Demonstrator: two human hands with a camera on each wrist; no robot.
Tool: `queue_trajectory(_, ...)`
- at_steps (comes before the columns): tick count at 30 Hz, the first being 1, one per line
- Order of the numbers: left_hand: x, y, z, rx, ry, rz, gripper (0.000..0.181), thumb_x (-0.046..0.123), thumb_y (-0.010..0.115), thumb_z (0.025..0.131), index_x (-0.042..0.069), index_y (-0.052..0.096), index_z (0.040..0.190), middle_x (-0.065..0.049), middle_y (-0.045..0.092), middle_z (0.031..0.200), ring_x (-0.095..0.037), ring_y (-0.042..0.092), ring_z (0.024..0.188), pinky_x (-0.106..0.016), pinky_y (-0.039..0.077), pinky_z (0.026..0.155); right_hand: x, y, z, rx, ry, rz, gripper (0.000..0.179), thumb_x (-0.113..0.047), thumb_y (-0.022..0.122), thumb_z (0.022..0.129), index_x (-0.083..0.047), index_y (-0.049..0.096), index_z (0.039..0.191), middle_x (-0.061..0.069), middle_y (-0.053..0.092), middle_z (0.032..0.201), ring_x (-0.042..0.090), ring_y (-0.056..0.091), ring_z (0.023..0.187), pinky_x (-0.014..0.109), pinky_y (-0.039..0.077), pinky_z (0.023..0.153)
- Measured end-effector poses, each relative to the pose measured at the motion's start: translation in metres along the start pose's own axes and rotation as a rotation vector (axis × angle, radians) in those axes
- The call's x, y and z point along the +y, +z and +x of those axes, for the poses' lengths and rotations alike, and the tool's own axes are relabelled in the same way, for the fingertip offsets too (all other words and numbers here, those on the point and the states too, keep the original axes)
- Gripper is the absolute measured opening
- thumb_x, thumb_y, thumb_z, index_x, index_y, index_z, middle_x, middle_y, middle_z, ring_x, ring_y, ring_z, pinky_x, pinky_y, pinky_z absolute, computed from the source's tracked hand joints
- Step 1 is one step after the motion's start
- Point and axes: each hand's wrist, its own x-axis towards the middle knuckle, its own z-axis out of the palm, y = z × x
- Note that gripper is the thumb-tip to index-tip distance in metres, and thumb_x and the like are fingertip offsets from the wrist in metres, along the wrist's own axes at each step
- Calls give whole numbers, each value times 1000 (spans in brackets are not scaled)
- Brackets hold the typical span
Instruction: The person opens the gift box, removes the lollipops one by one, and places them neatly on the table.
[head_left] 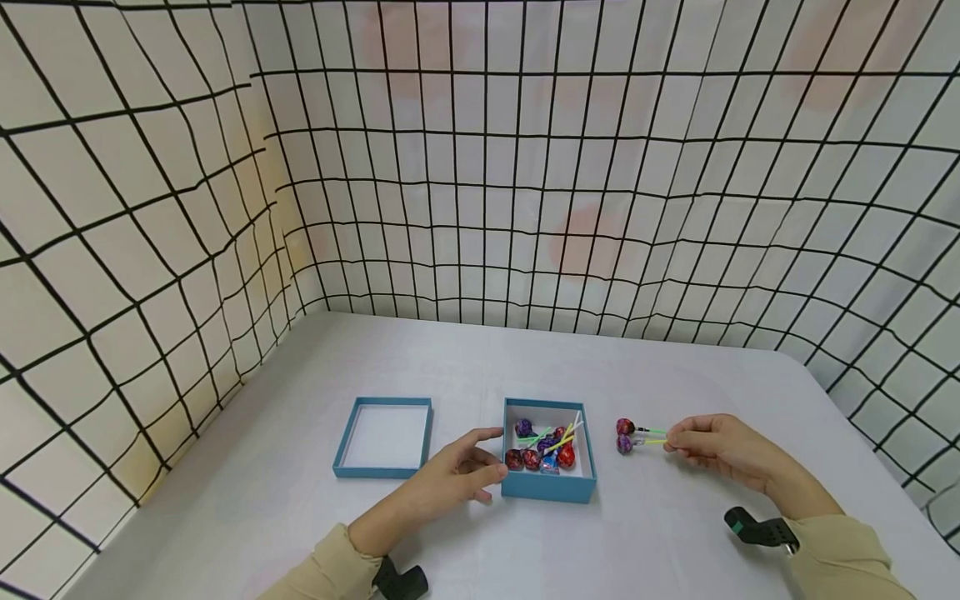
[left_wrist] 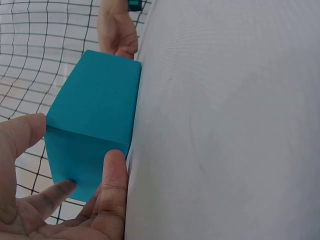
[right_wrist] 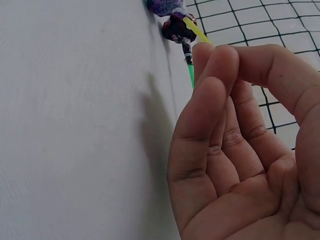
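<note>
A blue box [head_left: 550,489] without its lid on holds several wrapped lollipops [head_left: 531,459], with sticks of green, yellow and white. My left hand [head_left: 459,468] is at the box's left side. In the left wrist view its fingertips [left_wrist: 115,162] touch the blue wall, spread rather than wrapped round it. To the right of the box, my right hand [head_left: 723,450] pinches the yellow stick of a purple lollipop [head_left: 625,444] between thumb and fingers. Right beside it is a dark red lollipop [head_left: 624,427] on a green stick; whether the fingers also hold that stick is hidden.
A blue-rimmed box lid [head_left: 382,473], white inside, lies to the left of the box on the white table [head_left: 465,358]. A black wire grid [head_left: 480,183] with pale cloth behind it rises at the back and both sides.
</note>
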Motion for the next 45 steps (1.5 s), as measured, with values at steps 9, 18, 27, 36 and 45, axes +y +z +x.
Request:
queue_trajectory(9,-2,0,1,6,-3,5,64,28,66,109,12,40,165,-15,65,129,-19,69,101,-35,65,88,3,-2,-1,47,25,-173,27,-20,67,107,5,73,116,0,75,100,10,65,88,23,61,76)
queue_trajectory(18,-1,0,1,9,-10,12,63,27,65,110,12,39,165,-15,65,129,-18,69,101,-35,65,89,2,-1,0,71,51,-208,31,-23,72,105,5,73,118,-1,72,94,10,65,85,23,60,74)
queue_trajectory(27,0,0,0,6,-5,14,63,26,65,110,12,38,166,-15,65,130,-18,69,101,-36,65,89,2,-1,-2,62,43,-220,32,-23,71,106,6,72,118,0,70,92,11,63,83,23,59,72)
queue_trajectory(36,0,0,2,9,-14,20,63,27,66,109,12,40,165,-14,66,128,-18,69,100,-36,65,89,2,-2,-1,57,50,-215,32,-23,71,106,6,73,118,0,70,92,11,63,83,23,59,72)
queue_trajectory(45,-1,0,2,12,-15,24,63,27,66,109,12,40,165,-13,66,128,-18,69,101,-36,65,90,2,-2,-2,58,50,-214,33,-23,72,105,6,73,119,-1,71,93,10,64,83,22,60,72)
